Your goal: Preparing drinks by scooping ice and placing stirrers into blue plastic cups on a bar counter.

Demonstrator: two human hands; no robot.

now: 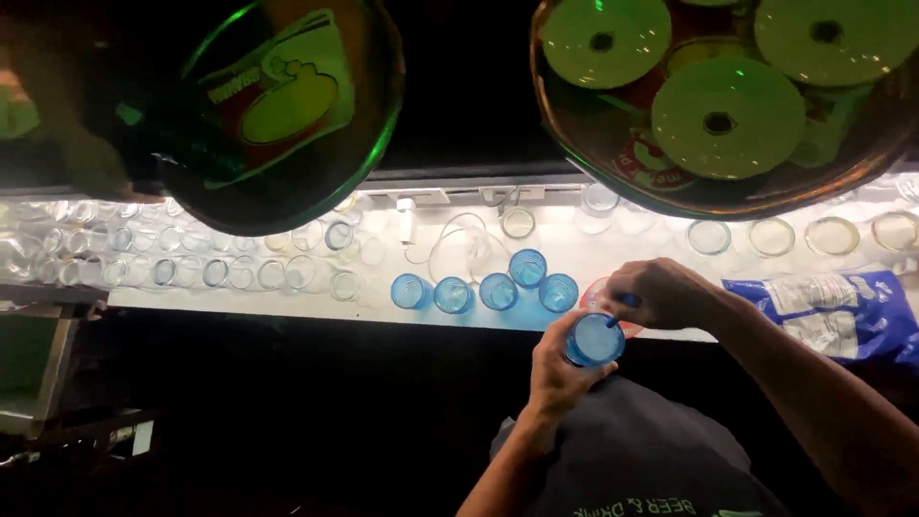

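The left hand [555,369] gripped a blue glass [593,340]; the right hand [661,292], at one o'clock, pinched something blue, apparently mid-filling. Five blue glasses [483,287] waited at ten o'clock.

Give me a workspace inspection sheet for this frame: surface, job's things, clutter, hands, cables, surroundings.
Surface: lit white counter, crowded with glassware.
Job's things: blue cup held over the counter's near edge; five more blue cups clustered on the counter.
Clutter: rows of clear glasses at left, a line of clear glasses at right, blue plastic bag at far right.
Hands: left hand grips the blue cup; right hand closed just above it on something small I cannot identify.
Cables: thin white cord looped on the counter.
Surroundings: dark; two round trays hang overhead, one carrying discs.
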